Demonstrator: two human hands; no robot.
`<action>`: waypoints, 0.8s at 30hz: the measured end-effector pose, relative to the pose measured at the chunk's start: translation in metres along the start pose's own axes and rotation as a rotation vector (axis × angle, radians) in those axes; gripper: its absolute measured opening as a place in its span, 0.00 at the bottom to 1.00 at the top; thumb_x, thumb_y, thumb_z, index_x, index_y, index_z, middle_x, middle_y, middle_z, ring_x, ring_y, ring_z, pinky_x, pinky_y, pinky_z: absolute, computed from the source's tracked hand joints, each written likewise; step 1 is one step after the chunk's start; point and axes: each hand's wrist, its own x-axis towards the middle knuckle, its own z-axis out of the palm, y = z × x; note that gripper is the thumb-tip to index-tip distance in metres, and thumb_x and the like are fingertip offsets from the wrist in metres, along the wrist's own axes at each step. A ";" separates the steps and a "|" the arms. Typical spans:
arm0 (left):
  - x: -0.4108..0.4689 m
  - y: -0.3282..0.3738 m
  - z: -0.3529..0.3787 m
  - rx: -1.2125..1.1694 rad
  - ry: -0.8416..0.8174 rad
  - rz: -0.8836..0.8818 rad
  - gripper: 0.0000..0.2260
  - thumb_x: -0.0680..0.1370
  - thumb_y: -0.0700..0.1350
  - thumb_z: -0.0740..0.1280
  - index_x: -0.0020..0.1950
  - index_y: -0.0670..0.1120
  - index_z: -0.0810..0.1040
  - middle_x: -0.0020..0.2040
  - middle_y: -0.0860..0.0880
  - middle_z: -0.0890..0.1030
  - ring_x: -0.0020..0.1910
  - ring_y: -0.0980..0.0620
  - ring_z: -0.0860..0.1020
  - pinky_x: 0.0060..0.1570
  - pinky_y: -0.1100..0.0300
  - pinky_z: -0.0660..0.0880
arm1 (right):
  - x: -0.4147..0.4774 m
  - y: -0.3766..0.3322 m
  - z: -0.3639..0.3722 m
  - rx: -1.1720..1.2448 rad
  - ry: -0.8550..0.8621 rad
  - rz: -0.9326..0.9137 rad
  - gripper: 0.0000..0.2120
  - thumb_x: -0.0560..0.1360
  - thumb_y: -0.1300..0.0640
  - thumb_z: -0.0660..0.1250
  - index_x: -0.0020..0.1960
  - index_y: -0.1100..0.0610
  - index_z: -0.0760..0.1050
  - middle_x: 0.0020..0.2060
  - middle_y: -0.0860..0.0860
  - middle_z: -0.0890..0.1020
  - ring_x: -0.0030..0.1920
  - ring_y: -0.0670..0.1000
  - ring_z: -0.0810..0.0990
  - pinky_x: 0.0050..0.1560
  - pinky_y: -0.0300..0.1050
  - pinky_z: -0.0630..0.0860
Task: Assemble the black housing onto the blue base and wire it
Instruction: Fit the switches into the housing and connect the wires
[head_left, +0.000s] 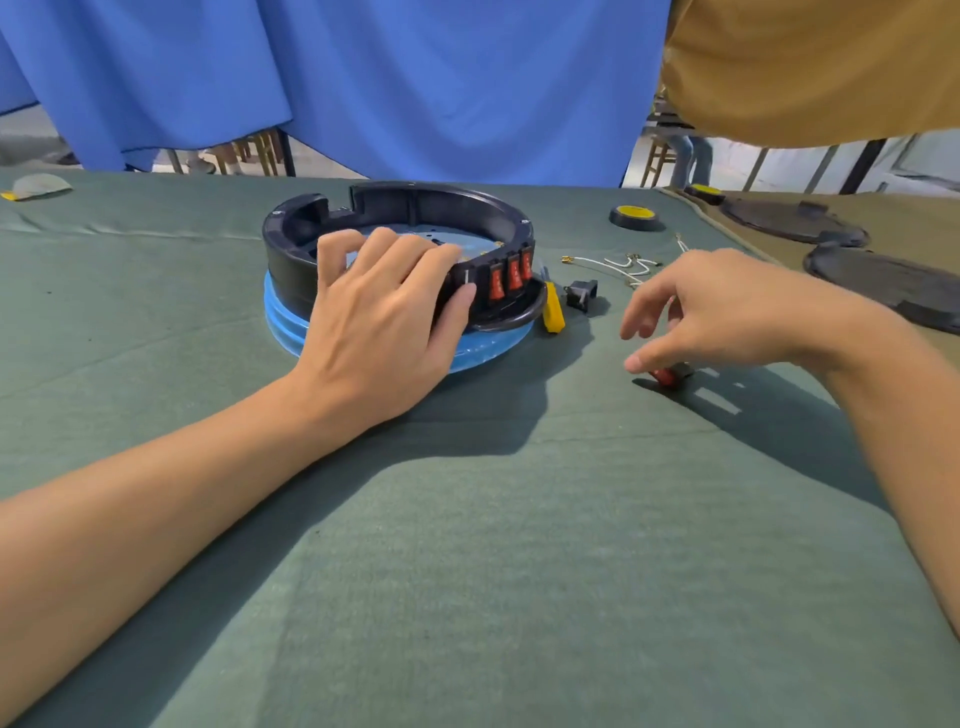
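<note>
1. Head view: the green-clothed worktop (467, 571) lies nearest, both forearms reaching across it.
2. The right hand (717, 312) hovers with fingers loosely curled over a small red switch (667, 375) on the cloth; whether it pinches the switch cannot be told.
3. The left hand (379, 322) clasps the near wall of the black housing (405, 208), which sits on the blue base (488, 353).
4. Three red switches (511, 274) sit in the housing's front.
5. Farther right lie white wires (618, 265) and a yellow-centred tape roll (635, 216).
</note>
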 end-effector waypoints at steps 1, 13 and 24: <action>0.000 0.000 -0.001 0.007 -0.010 -0.011 0.11 0.81 0.48 0.64 0.53 0.41 0.81 0.46 0.47 0.82 0.44 0.43 0.78 0.53 0.50 0.61 | 0.000 0.000 0.000 -0.055 -0.029 0.024 0.12 0.66 0.42 0.76 0.46 0.45 0.80 0.41 0.41 0.81 0.41 0.39 0.77 0.36 0.38 0.68; -0.001 0.002 -0.005 -0.036 -0.071 -0.051 0.13 0.81 0.49 0.63 0.54 0.41 0.81 0.45 0.46 0.82 0.44 0.42 0.78 0.54 0.50 0.62 | 0.002 -0.033 0.023 0.148 0.152 -0.254 0.08 0.73 0.54 0.72 0.52 0.50 0.82 0.44 0.43 0.83 0.45 0.44 0.80 0.41 0.26 0.70; -0.006 -0.007 -0.013 -0.104 -0.153 -0.070 0.17 0.80 0.51 0.62 0.57 0.39 0.79 0.47 0.45 0.81 0.46 0.42 0.76 0.54 0.51 0.62 | -0.004 -0.039 0.020 0.171 0.291 -0.169 0.09 0.73 0.61 0.66 0.49 0.56 0.83 0.37 0.51 0.85 0.40 0.49 0.83 0.51 0.41 0.76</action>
